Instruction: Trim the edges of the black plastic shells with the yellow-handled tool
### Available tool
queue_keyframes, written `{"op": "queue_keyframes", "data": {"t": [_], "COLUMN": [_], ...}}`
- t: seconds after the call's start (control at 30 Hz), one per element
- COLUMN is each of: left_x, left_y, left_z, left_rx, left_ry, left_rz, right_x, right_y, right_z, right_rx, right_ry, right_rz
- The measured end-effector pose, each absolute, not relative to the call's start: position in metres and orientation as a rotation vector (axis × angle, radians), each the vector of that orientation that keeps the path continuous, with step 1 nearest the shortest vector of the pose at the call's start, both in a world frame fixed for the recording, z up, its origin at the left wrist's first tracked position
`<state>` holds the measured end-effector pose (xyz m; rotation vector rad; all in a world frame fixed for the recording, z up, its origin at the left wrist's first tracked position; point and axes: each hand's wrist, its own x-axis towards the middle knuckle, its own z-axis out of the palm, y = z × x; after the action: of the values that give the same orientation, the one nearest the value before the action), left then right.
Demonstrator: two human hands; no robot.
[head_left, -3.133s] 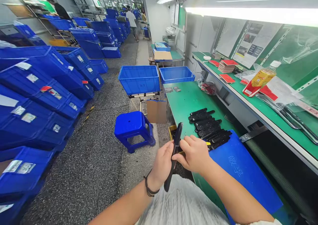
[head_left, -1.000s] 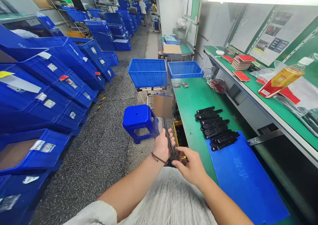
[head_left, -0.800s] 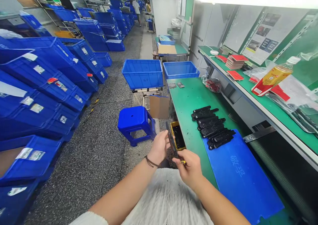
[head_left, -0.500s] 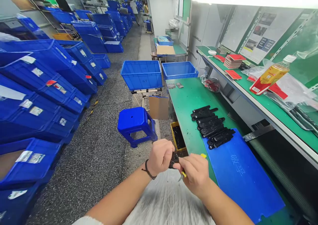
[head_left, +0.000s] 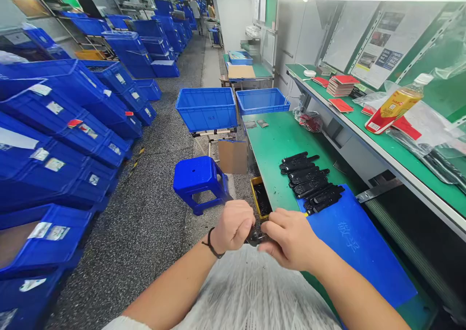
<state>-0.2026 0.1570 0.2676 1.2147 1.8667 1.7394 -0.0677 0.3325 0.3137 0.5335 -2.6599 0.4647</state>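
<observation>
My left hand [head_left: 236, 225] is closed around a small black plastic part [head_left: 253, 238], held over my lap in front of the table edge. Most of that part is hidden by the fingers. My right hand [head_left: 287, 237] is closed on a yellow-handled knife, largely covered by the hand; a bit of yellow [head_left: 306, 214] shows behind it. Its fingertips are close against the black part. To the right on the green table [head_left: 269, 140], several long black plastic parts [head_left: 307, 179] lie in a row, the nearest ones on a blue sheet [head_left: 358, 245].
A yellow bin [head_left: 257, 201] with black scraps sits below the table edge. Beyond it are a blue stool [head_left: 198, 174] and a blue crate [head_left: 207, 109]. Stacked blue crates [head_left: 69, 121] line the left. A shelf on the right carries a drink bottle [head_left: 398, 104] and red cards [head_left: 341, 86].
My right hand has turned and risen slightly, its back now hiding the knife blade that showed below it. My left hand still holds the black part in nearly the same place.
</observation>
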Motion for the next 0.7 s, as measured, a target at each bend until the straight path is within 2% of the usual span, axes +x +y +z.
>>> {"op": "queue_keyframes", "data": {"t": [0.13, 0.43, 0.7], "left_x": [-0.203, -0.194, -0.168], "left_y": [0.158, 0.160, 0.176], "left_z": [0.269, 0.273, 0.278], "left_rx": [1.322, 1.450, 0.920], "left_ry": [1.867, 2.034, 2.029], "left_rz": [1.669, 1.673, 1.952], "right_x": [-0.072, -0.072, -0.072], "right_y": [0.323, 0.323, 0.324], "right_z": [0.313, 0.315, 0.299], "right_rx": [0.487, 0.455, 0.361], "right_ry": [-2.674, -2.519, -2.343], "right_rz": [0.476, 0.276, 0.056]}}
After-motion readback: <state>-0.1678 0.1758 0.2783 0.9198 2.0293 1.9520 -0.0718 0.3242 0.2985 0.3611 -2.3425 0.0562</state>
